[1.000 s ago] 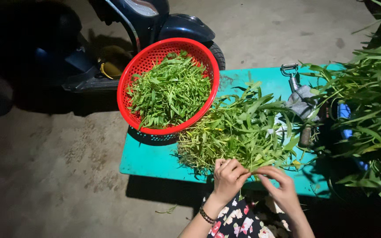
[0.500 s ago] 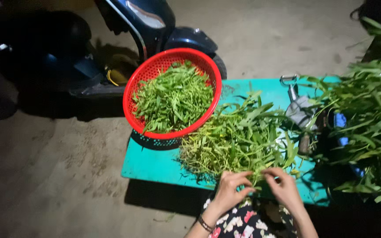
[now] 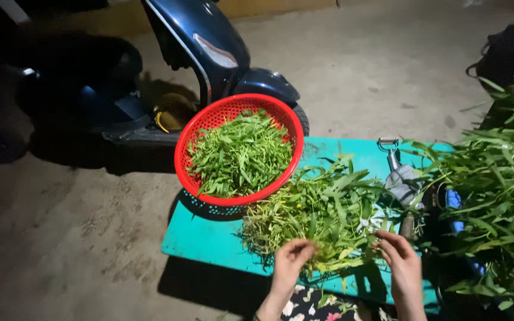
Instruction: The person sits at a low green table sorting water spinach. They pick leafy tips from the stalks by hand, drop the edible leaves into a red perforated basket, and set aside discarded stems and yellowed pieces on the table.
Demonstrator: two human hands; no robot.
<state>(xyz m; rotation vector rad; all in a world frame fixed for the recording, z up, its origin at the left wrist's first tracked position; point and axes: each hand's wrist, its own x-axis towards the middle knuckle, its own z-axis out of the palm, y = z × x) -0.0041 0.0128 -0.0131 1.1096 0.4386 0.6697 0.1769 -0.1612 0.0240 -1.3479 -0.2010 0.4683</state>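
Note:
A loose pile of green leafy stems (image 3: 322, 217) lies on a teal table (image 3: 209, 244). My left hand (image 3: 291, 261) rests at the pile's near edge, fingers curled around a few stems. At the pile's right side, my right hand (image 3: 401, 260) pinches stems too. A red plastic basket (image 3: 221, 116) full of picked green leaves (image 3: 242, 156) sits tilted at the table's far left corner.
A dark blue scooter (image 3: 209, 53) stands behind the basket on a bare concrete floor. A large bunch of long-leaved stalks (image 3: 501, 184) fills the right side. A metal tool with a grey cloth (image 3: 400, 178) lies on the table beside it.
The view has shifted, so everything sits lower and further right. Both hands have moved apart slightly along the pile's near edge.

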